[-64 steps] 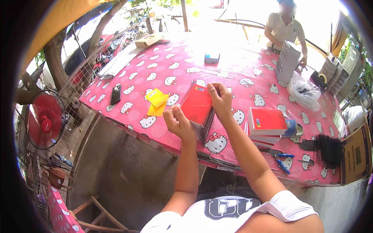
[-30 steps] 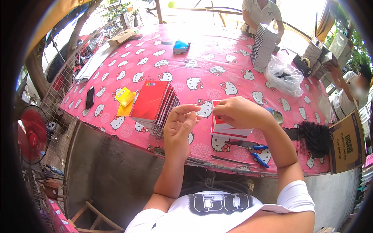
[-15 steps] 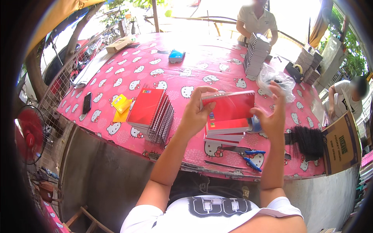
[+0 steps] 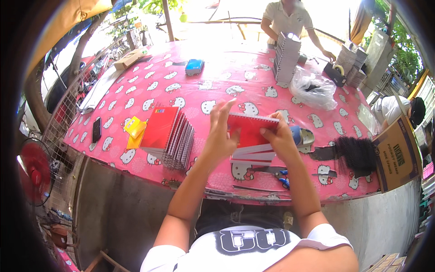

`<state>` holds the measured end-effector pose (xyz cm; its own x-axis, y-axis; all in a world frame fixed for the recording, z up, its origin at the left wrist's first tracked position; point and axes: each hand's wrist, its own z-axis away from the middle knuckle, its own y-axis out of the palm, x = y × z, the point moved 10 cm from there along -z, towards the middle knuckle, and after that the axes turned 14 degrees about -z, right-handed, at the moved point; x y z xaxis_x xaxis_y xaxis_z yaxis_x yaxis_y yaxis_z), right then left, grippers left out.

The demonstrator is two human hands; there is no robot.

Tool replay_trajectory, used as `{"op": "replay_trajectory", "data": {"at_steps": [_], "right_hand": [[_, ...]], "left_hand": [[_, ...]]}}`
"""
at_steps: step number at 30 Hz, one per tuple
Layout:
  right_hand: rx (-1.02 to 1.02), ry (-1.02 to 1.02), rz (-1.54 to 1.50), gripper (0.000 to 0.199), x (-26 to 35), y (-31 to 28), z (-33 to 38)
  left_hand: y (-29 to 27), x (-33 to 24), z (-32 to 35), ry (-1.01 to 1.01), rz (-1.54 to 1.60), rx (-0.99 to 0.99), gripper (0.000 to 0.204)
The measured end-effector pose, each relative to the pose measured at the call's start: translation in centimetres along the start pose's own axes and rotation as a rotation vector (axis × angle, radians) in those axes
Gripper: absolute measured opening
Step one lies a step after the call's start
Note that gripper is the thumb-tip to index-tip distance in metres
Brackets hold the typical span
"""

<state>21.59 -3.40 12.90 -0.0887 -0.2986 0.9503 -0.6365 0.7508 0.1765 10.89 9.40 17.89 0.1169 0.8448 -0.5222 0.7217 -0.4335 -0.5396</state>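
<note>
Single view, head-worn fisheye; looks steeply down and forward over the person's own chest and forearms, which enter from the lower edge; left hand (image 4: 220,136) and right hand (image 4: 278,138) sit near centre, close to the lens; desk (image 4: 226,86) spreads away toward the top, its straight edges bowed near the rim; far side shows another person (image 4: 288,18) standing, small and distant; dark circular border frames the field; no second view to compare.

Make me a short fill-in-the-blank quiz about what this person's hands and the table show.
Both hands, left hand and right hand, hold a ____ spiral-bound notebook.
The fanned stack of red spiral notebooks lies to the person's ____.
The blue-handled scissors lie ____ the held notebook, nearer the table edge.
The patterned tablecloth is ____.

Missing words: red; left; below; pink
</note>
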Motion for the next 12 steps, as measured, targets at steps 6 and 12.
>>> {"op": "replay_trajectory", "data": {"at_steps": [6,12], "right_hand": [[-0.016,-0.058,0.426,0.039,1.2,-1.6,0.4],[-0.737,0.005,1.220,0.039,3.3,-29.0,5.2]], "left_hand": [[2.2,-3.8,-1.6,0.124,-0.251,0.001,0.019],[2.9,-3.4,-2.1,0.061,-0.180,0.035,0.009]]}}
